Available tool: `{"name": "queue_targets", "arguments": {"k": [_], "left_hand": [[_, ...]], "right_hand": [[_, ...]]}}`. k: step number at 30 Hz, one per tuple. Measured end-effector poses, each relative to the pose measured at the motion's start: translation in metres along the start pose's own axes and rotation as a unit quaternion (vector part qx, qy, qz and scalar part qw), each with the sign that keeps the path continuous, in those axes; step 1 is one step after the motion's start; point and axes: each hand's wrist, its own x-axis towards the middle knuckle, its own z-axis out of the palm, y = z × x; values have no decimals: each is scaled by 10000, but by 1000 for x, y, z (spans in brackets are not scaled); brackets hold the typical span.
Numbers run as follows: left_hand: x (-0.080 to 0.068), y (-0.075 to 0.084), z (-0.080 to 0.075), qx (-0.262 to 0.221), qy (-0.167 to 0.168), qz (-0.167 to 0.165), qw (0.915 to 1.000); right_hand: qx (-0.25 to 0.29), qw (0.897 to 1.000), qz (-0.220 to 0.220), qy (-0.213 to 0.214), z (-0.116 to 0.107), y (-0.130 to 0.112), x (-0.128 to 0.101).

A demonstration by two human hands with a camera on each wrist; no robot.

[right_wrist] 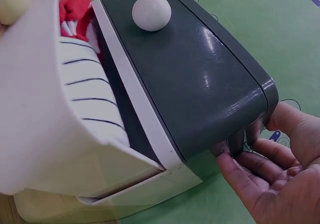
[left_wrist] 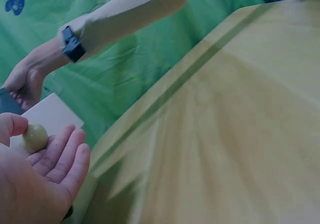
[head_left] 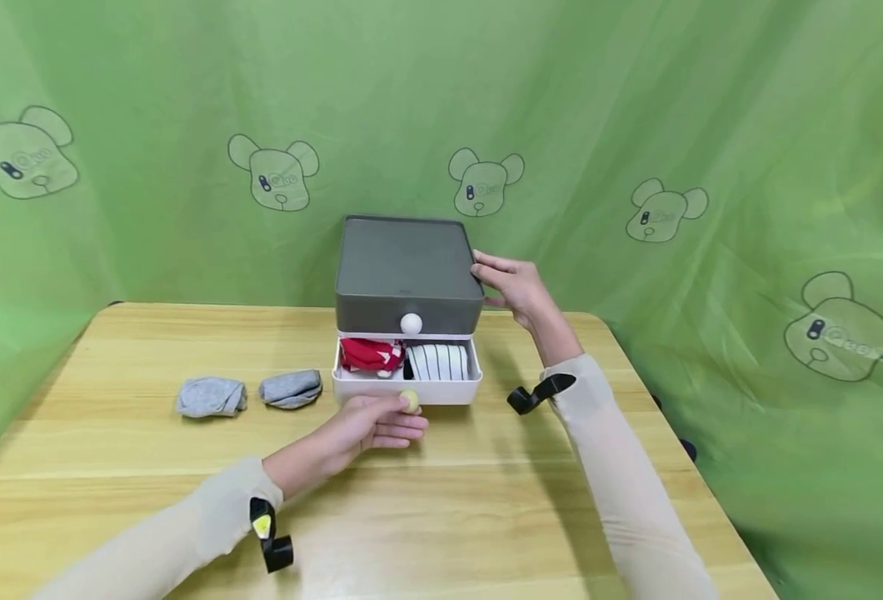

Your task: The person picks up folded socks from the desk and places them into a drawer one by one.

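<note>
A grey storage box [head_left: 407, 267] with two drawers stands at the back of the wooden table [head_left: 486, 517]. Its upper grey drawer, with a white knob [head_left: 411, 323], sits closed. The lower white drawer [head_left: 441, 390] is pulled out and holds a red sock [head_left: 370, 354] and a white striped sock [head_left: 437, 361]. My left hand [head_left: 381, 421] pinches the drawer's pale yellow knob [head_left: 409, 402] between thumb and fingers. In the left wrist view the knob [left_wrist: 35, 136] lies against my fingers. My right hand [head_left: 516, 287] rests with straight fingers on the box's right side; its fingertips [right_wrist: 240, 149] touch the grey shell [right_wrist: 200, 84].
Two balled grey socks [head_left: 212, 396] [head_left: 290, 388] lie on the table left of the drawer. A green cloth backdrop [head_left: 636, 125] with bear prints hangs behind and to both sides. The table's right edge [head_left: 681, 467] runs close to my right forearm.
</note>
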Motion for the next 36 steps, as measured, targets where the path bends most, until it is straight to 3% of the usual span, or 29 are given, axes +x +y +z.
{"name": "queue_targets", "arguments": {"k": [13,23,36], "left_hand": [[41,34,-14,71,1,65,10000],[47,24,-25,-197,221,42,9996],[54,31,-27,-238,278,128,9992]], "right_hand": [[-191,9997,-133,24,-12,-18,2],[-82,9999,-4,-105,-1,-4,2],[-135,9999,-95,-41,1,-6,0]]}}
